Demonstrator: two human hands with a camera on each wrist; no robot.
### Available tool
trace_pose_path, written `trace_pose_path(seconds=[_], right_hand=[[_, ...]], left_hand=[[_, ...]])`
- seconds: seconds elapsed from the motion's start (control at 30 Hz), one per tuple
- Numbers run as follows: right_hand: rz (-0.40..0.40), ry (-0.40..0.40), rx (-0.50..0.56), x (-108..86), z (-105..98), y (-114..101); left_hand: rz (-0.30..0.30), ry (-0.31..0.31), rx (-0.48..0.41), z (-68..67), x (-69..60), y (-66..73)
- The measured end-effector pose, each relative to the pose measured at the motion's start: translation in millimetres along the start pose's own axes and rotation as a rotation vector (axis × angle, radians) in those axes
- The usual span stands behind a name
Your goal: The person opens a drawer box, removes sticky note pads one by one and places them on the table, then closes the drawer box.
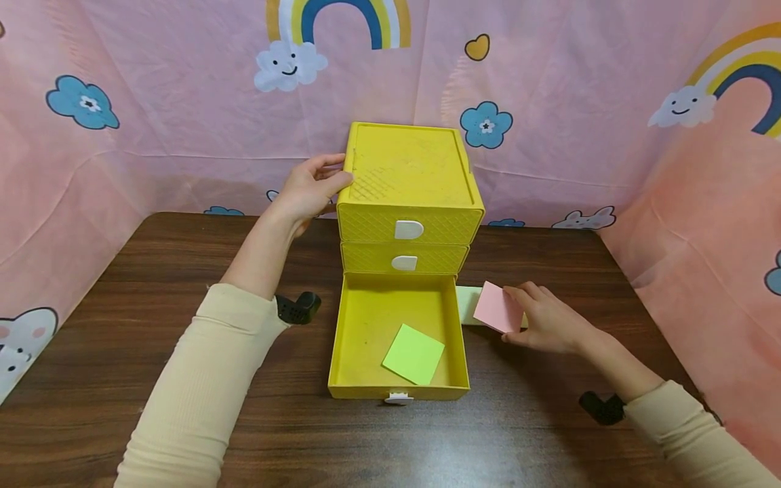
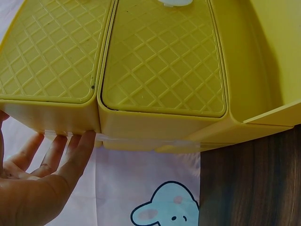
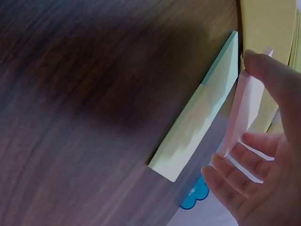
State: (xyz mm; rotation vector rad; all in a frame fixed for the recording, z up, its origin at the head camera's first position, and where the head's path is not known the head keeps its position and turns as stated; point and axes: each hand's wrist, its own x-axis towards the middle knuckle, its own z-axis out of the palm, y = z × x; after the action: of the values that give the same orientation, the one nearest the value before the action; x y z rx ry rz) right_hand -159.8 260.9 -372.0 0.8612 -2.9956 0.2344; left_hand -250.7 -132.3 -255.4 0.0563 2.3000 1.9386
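Note:
A yellow drawer unit (image 1: 409, 166) with three drawers stands on the table, its bottom drawer (image 1: 372, 305) pulled out. Inside that drawer lies a green sticky note pad (image 1: 413, 354). My left hand (image 1: 311, 193) rests against the unit's left side near the top, fingers (image 2: 70, 160) touching the side wall in the left wrist view. To the right of the drawer, my right hand (image 1: 546, 318) pinches a pink sticky note pad (image 1: 499, 308) between thumb and fingers, raised over the table. Below it, pale green and yellow sticky note pads (image 3: 197, 127) lie on the table beside the unit.
The dark wooden table (image 1: 244, 407) carries the unit near its back edge. Behind and at both sides hangs a pink patterned cloth (image 1: 201, 102). White tab handles (image 1: 409, 230) stick out from the drawer fronts.

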Motion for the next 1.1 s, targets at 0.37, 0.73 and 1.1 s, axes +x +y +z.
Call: trace_pose_path(seconds=[0.37, 0.73, 1.1], right_hand=[[0.083, 0.005, 0.02, -7.3, 7.7, 15.7], [0.196, 0.033, -0.004, -17.2, 11.9, 31.0], [0.289, 0.038, -0.016, -24.6, 16.1, 41.3]], left_hand=[[0.008, -0.013, -0.003, -2.7, -0.1, -2.3], [0.007, -0.011, 0.01, -1.7, -0.1, -0.8], [0.012, -0.014, 0.01, -1.5, 0.4, -1.1]])
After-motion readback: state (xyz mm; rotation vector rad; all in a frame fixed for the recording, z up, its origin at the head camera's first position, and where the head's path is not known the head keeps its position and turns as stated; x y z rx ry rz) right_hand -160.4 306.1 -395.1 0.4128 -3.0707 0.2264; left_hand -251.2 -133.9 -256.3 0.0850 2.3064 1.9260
